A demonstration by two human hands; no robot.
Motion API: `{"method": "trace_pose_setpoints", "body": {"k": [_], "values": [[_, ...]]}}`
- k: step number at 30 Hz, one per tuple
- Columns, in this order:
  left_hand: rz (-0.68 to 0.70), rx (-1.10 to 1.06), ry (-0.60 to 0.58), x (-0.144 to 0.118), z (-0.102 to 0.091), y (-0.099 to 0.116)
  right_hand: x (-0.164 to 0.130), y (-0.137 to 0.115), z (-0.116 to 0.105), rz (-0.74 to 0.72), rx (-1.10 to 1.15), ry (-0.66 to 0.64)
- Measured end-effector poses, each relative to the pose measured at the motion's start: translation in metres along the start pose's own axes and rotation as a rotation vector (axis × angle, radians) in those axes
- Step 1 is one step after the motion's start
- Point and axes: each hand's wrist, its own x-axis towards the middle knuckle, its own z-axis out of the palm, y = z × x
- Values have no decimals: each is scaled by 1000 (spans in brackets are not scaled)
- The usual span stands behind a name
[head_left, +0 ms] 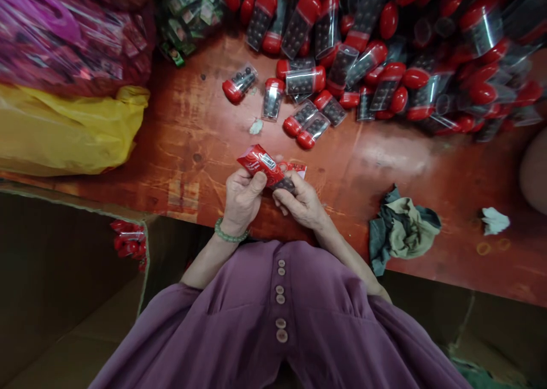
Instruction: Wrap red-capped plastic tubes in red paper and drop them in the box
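Observation:
My left hand, with a green bead bracelet at the wrist, is closed on a glossy red printed wrapper. Its thumb lies on top of the wrapper. At the wrapper's lower right end shows a clear container of dark balls, which my right hand grips with thumb and fingers. Behind my fingers a second red and pink printed piece sticks out, partly hidden. Both hands are just above the near part of the reddish table.
Many red-capped clear containers of dark balls lie heaped across the back. A yellow bag and a bag of red packets sit at left. Crumpled cloth and white tissue lie at right. An open cardboard box stands below left.

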Motion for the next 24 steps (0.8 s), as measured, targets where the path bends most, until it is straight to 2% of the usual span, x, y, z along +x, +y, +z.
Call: {"method": "trace_pose_setpoints", "body": {"k": [9, 12, 16, 21, 24], "values": [[-85, 63, -68, -2, -6, -4, -3, -1, -1, -2, 39, -2], [-97, 22, -79, -4, -5, -1, -4, -3, 0, -18, 64, -10], [-25, -62, -66, -6, -3, 4, -3, -7, 3, -56, 76, 12], [-51, 25, -66, -9, -2, 6, -5, -7, 7, -32, 72, 43], [9, 60, -2, -11, -5, 3, -6, -7, 8, -45, 47, 74]]}}
